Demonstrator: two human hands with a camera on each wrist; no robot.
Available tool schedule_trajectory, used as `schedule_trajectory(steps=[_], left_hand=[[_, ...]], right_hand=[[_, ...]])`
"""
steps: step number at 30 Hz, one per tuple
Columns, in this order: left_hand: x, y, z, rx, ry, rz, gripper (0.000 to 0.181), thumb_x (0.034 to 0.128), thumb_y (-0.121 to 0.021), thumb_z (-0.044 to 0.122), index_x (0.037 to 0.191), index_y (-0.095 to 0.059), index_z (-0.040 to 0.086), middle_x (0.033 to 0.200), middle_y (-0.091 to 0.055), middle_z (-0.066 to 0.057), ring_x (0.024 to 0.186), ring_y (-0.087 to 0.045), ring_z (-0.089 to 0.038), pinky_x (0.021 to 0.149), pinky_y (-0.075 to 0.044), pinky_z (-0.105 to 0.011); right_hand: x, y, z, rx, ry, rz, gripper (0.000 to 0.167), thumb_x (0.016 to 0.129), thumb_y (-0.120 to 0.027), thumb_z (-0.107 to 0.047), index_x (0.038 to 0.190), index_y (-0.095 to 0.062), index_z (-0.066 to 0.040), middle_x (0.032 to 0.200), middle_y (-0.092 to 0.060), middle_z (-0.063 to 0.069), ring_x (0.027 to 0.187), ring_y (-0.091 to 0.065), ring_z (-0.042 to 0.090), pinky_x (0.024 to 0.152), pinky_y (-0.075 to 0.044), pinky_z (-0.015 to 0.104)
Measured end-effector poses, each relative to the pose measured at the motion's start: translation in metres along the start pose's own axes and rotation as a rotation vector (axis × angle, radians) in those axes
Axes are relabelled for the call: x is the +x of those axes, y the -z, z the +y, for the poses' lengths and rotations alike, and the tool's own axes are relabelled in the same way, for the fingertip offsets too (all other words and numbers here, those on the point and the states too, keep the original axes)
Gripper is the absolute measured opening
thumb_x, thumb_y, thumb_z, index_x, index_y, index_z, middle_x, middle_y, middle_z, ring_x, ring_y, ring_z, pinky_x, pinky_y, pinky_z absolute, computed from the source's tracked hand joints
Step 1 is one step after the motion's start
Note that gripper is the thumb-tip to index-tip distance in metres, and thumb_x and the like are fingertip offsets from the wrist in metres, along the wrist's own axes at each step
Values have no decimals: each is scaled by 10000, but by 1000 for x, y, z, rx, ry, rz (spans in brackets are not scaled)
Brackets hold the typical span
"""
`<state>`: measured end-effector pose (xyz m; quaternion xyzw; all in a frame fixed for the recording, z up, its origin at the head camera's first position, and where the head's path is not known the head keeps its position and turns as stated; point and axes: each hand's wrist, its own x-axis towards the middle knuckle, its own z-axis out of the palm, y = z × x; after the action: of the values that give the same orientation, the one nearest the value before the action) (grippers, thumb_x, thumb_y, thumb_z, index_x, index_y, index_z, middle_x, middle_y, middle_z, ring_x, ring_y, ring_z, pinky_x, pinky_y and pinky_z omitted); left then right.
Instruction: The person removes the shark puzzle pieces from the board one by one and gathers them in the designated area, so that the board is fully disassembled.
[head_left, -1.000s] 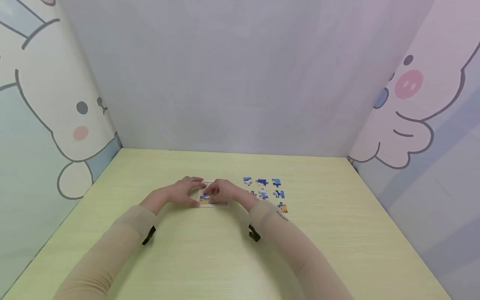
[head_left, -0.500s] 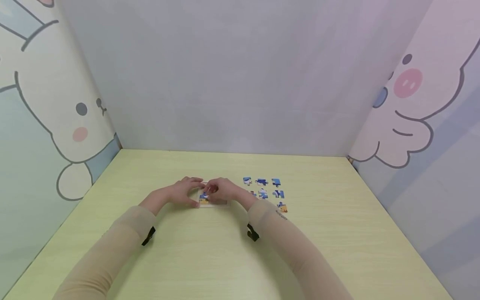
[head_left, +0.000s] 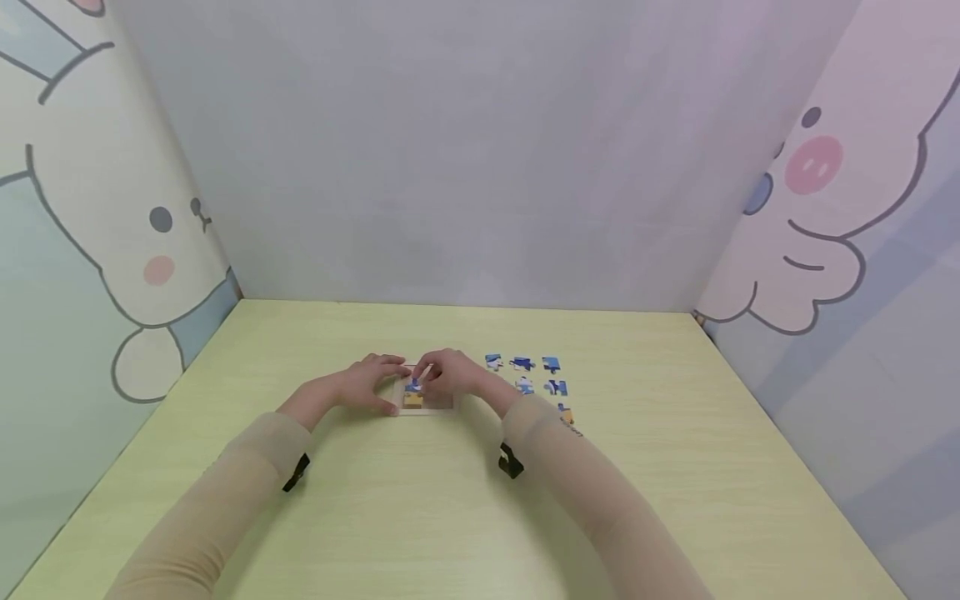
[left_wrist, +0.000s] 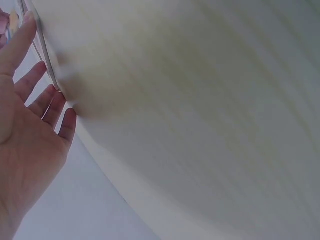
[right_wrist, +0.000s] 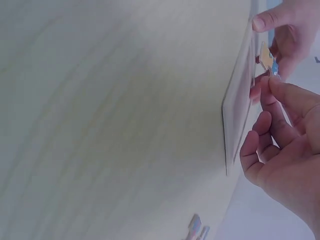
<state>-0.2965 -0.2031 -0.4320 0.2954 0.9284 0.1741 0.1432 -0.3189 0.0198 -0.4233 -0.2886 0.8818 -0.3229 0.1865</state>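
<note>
A shallow puzzle tray (head_left: 431, 412) with a pale rim lies mid-table in the head view. My left hand (head_left: 366, 385) spreads along its left side, thumb at the near corner and fingers at the far one; in the left wrist view the fingertips (left_wrist: 71, 114) rest by the tray edge. Between thumb and index finger, my right hand (head_left: 455, 375) pinches a blue and yellow jigsaw piece (head_left: 413, 401) over the tray's left part. The right wrist view shows this jigsaw piece (right_wrist: 266, 56) tilted, its far end partly covered by fingers. The right hand hides part of the tray.
Several jigsaw pieces lie in loose rows right of the tray, among them a blue piece (head_left: 551, 364) and an orange one (head_left: 566, 414) partly behind the right sleeve. A pale curtain (head_left: 465, 167) stands behind the table (head_left: 420, 508), with printed side panels left and right.
My right hand has lifted slightly and shifted a little right, and the pinched piece shows more. The left hand keeps its place at the tray.
</note>
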Motion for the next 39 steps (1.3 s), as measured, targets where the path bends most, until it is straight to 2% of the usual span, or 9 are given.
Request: schedule_trajectory(steps=[7, 16, 23, 28, 32, 39], left_hand=[[0, 2, 1, 6, -2, -3, 727, 810, -714, 430, 1407, -442, 117, 1516, -293, -156, 1363, -245, -413, 1053, -214, -655], [1, 1, -1, 17, 2, -4, 732, 808, -712, 439, 1410, -440, 124, 1514, -297, -157, 1365, -238, -430, 1055, -214, -653], [2, 0, -1, 11, 9, 1, 742, 798, -716, 453, 1408, -444, 131, 1515, -299, -156, 1374, -203, -467, 1065, -190, -655], [0, 0, 0, 14, -5, 6, 738, 801, -719, 433, 1407, -443, 115, 1510, -304, -165, 1374, -206, -466, 1073, -187, -644], [1, 0, 0, 21, -17, 8, 740, 805, -717, 429, 1410, -439, 107, 1509, -301, -173, 1372, -206, -471, 1071, -188, -645], [1, 0, -1, 16, -21, 2, 741, 813, -707, 435, 1415, -430, 103, 1514, -289, -175, 1373, -191, -486, 1065, -175, -663]], right_hand=[[-12, 15, 2, 11, -18, -6, 178, 873, -679, -137, 1044, -650, -175, 892, -705, -34, 819, -637, 68, 723, -500, 223], [-33, 33, 5, 29, -8, -20, 169, 887, -663, -141, 1049, -638, -182, 886, -693, -44, 844, -640, 88, 759, -513, 254], [-49, 46, 10, 17, -4, -21, 164, 879, -673, -148, 1036, -641, -187, 860, -690, -41, 870, -655, 233, 713, -534, 319], [-63, 53, 16, 14, 11, -28, 163, 878, -672, -143, 1035, -644, -181, 863, -690, -33, 887, -661, 272, 708, -530, 290], [-74, 56, 23, -2, 22, -19, 159, 877, -673, -135, 1026, -647, -182, 847, -691, -41, 841, -662, 229, 689, -514, 257], [-90, 55, 36, -18, -20, -22, 145, 870, -681, -126, 1000, -654, -185, 818, -675, -51, 738, -597, 114, 635, -478, 253]])
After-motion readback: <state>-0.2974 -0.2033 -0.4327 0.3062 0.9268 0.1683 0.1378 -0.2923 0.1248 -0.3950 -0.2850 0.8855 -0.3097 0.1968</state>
